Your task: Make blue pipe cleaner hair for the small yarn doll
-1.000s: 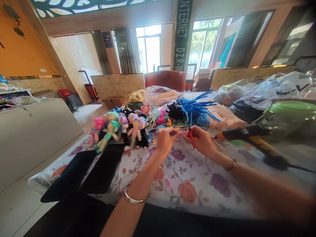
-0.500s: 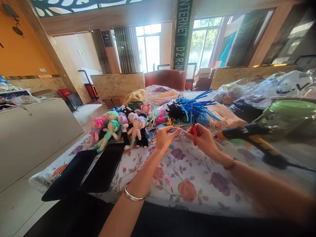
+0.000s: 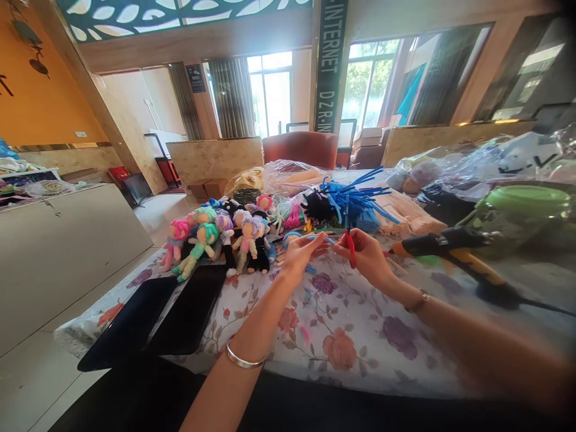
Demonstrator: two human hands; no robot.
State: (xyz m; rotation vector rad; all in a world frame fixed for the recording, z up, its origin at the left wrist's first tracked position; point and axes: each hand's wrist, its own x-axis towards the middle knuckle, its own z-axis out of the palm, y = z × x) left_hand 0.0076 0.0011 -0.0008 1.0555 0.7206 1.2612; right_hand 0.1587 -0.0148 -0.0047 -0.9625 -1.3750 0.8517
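My left hand (image 3: 297,257) is closed, pinching a light-blue pipe cleaner (image 3: 330,241) between thumb and fingertips. A curved light-blue length shows just beyond that hand. Close by on the right, my right hand (image 3: 366,259) is wrapped around red-handled scissors (image 3: 351,249), blades pointing away from me. Its fingertips meet the right end of the pipe cleaner. Past my hands lies a bundle of blue pipe cleaners (image 3: 355,201). Small yarn-haired dolls (image 3: 247,237) are grouped to the left of my left hand.
A black and orange glue gun (image 3: 463,255) lies right of my right hand, its nozzle towards it. Two flat black slabs (image 3: 189,309) rest at the left front. Peach pipe cleaners (image 3: 407,213), plastic bags (image 3: 490,159) and a green container (image 3: 526,204) stand farther right.
The view has tilted up slightly. My right hand has turned a little, and the scissors have shifted slightly left. Both hands keep their hold.
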